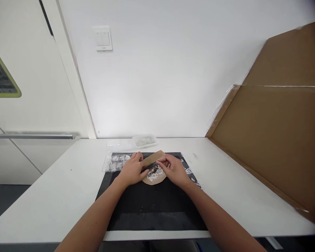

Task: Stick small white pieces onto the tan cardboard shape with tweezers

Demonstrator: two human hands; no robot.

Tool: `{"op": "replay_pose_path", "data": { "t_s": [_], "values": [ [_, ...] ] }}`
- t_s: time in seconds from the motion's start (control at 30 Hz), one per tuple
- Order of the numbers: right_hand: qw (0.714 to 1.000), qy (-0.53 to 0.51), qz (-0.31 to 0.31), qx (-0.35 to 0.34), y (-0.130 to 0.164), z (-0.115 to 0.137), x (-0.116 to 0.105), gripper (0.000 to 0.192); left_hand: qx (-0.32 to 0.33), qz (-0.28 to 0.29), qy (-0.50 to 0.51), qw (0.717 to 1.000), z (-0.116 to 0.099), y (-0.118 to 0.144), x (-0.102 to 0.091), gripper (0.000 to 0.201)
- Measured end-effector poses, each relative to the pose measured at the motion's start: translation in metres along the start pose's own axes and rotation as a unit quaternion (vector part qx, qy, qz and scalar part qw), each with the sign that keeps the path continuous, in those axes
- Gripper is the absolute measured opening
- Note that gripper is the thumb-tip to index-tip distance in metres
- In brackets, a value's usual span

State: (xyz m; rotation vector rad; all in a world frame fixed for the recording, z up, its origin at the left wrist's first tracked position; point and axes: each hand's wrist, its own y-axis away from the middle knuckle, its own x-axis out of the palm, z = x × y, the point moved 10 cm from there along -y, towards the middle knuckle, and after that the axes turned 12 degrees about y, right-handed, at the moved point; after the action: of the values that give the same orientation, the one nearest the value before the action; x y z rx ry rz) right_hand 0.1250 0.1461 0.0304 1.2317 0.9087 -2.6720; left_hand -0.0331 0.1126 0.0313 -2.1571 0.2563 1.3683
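Observation:
A brown round-edged sheet [154, 156], like wood or kraft card, lies on a black mat [147, 204]. On its lower part is a patch of small white bits with a dark and gold motif [154, 170] among them. My left hand [132, 169] holds the sheet at its left side, the thumb reaching over it and the fingers curled near the upper edge. Above the motif, my right hand [174, 169] has thumb and forefinger pinched together. Whatever sits between those fingertips is too small to make out.
A clear compartment box [115, 163] with white pieces stands left of my hands, and a small white tray [145, 141] is behind. White tile-like pieces [188, 170] lie along the mat's right edge. A large cardboard panel [273, 133] borders the white table [55, 199] on the right.

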Motion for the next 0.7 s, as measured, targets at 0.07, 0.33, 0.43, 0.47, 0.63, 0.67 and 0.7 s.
{"op": "replay_pose_path", "data": {
  "t_s": [0.07, 0.33, 0.43, 0.47, 0.63, 0.67, 0.7],
  "values": [
    [1.0, 0.002, -0.009, 0.002, -0.001, -0.001, -0.002, 0.019, 0.002, -0.001, 0.003, 1.0, 0.0, 0.001, 0.001, 0.031],
    [0.999, 0.034, -0.009, -0.001, -0.002, -0.002, -0.005, 0.016, 0.006, -0.015, 0.027, 1.0, 0.001, 0.001, 0.001, 0.023],
    [0.999, 0.034, 0.001, -0.005, 0.0, 0.0, -0.002, 0.015, 0.005, -0.015, 0.041, 0.999, 0.003, 0.001, 0.003, 0.023],
    [0.999, 0.033, 0.004, -0.004, 0.0, 0.0, 0.0, 0.016, 0.002, -0.016, 0.045, 0.999, 0.005, 0.001, 0.004, 0.023],
    [0.999, 0.027, 0.018, 0.005, 0.001, -0.004, 0.006, 0.018, -0.015, -0.034, 0.073, 0.997, 0.01, 0.002, 0.003, 0.022],
    [1.0, 0.025, 0.018, 0.005, 0.001, -0.004, 0.006, 0.018, -0.018, -0.04, 0.083, 0.996, 0.01, 0.001, 0.002, 0.02],
    [1.0, 0.024, 0.016, 0.005, 0.0, -0.005, 0.005, 0.017, -0.02, -0.047, 0.094, 0.994, 0.011, 0.001, 0.001, 0.019]
  ]
}}
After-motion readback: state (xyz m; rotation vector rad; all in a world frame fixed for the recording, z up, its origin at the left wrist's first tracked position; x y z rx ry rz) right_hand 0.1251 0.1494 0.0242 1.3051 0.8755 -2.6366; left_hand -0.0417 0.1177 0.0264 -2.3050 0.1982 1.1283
